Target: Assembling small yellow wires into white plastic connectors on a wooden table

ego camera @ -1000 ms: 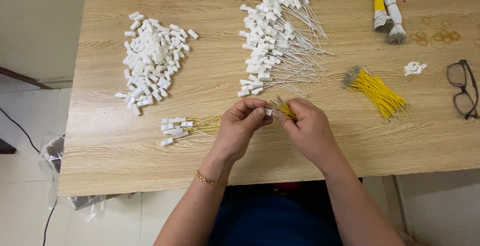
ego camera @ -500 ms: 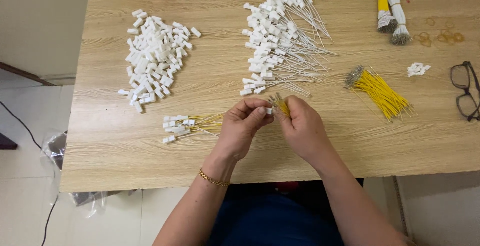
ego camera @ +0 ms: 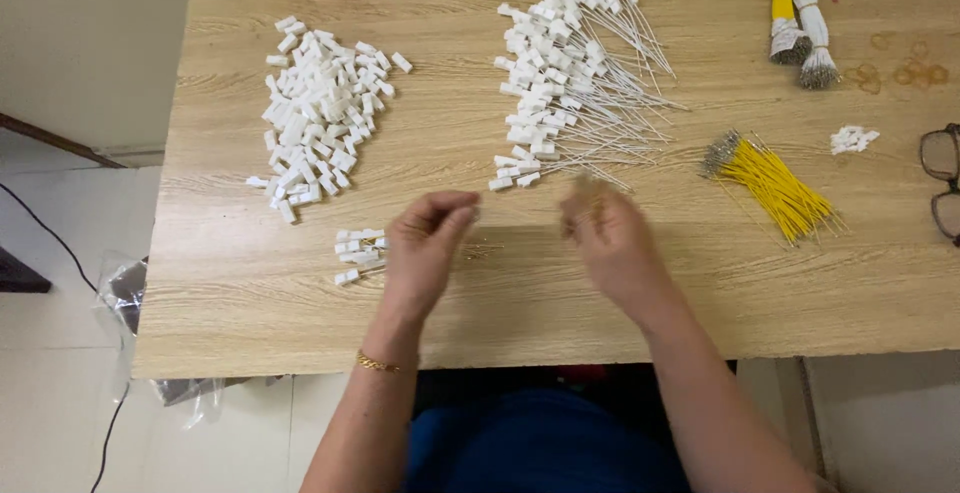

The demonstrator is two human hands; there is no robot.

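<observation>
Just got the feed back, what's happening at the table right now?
A person sits at a wooden table, both hands over its front middle, apart. The left hand hovers beside a small batch of white connectors on yellow wires. The right hand is blurred; whether it holds anything cannot be told. Around them lie a pile of loose white connectors, a heap of white-wired connectors and a bundle of yellow wires.

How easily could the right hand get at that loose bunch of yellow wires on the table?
Probably easily. The right hand hovers above the table, and the yellow wires lie just to its right with only bare wood between them. Nothing covers the bunch.
</observation>
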